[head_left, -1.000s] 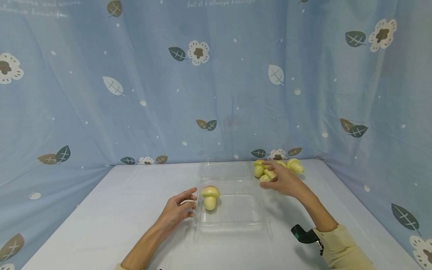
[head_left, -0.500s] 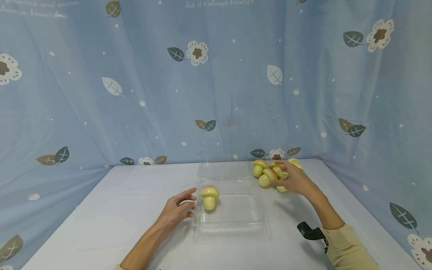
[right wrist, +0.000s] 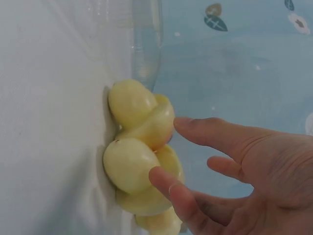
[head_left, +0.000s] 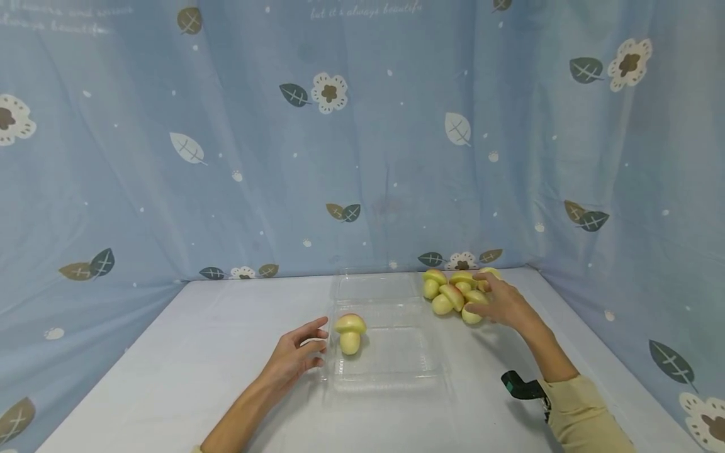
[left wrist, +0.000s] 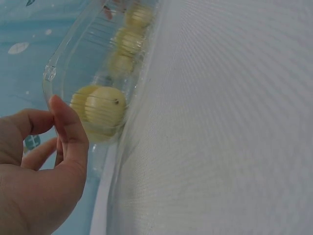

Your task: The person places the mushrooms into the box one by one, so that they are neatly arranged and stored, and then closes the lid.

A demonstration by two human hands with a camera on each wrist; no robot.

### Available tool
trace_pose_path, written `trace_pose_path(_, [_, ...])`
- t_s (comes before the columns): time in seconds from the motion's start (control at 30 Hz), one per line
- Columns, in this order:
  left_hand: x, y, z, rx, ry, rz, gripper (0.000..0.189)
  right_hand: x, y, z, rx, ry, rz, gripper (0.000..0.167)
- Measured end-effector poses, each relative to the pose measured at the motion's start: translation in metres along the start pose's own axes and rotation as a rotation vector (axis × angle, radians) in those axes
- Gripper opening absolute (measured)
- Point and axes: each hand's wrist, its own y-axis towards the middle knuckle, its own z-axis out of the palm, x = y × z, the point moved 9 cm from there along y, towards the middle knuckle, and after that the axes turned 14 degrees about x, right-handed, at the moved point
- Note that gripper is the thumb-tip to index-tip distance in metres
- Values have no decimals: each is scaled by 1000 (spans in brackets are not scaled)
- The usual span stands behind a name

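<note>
A yellow-green artificial mushroom (head_left: 350, 340), its cap tinged pink, lies in the left part of a clear plastic box (head_left: 391, 376) with its lid folded back. My left hand (head_left: 291, 355) is at the box's left wall, fingertips right at the rim; the left wrist view shows the thumb (left wrist: 71, 129) against the clear side. More artificial mushrooms (head_left: 447, 301) are bunched to the right of the lid. Over the right end of that bunch is my right hand (head_left: 506, 305), thumb and forefinger spread around a mushroom (right wrist: 129, 165). Its fingers hold nothing.
The clear lid (head_left: 376, 286) lies flat behind the box, towards the curtain. A blue patterned curtain (head_left: 226, 126) stands around the white table (head_left: 238, 327) at the back and sides. A black device (head_left: 521, 387) is strapped at the right sleeve.
My right hand has moved right across the bunch, uncovering mushrooms at its left and middle. The left hand stays at the box's side. The head view has shifted slightly.
</note>
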Motion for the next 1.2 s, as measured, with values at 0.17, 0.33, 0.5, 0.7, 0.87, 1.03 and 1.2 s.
trace_pose_path(0.17, [0,-3,-2,-12,-6,1,57,-8,5,4,18,40,29,79])
trace_pose_path(0.33, [0,-4,-5,-28,-10,4,58,-12,9,6,7,34,47,79])
trace_pose_path(0.5, [-1,-3,-2,-3,0,8,59,-16,8,7,-5,20,65,78])
trace_pose_path(0.7, [0,-2,0,1,2,6,58,-22,9,9,-9,3,69,78])
trace_pose_path(0.87, [0,-2,0,-9,4,5,57,-28,11,11,-8,11,66,79])
trace_pose_path(1.03, [0,0,-1,-19,-15,0,57,-31,12,10,-19,-10,68,79])
trace_pose_path(1.2, [1,0,0,-10,-11,-4,57,-34,15,11,-37,-75,71,82])
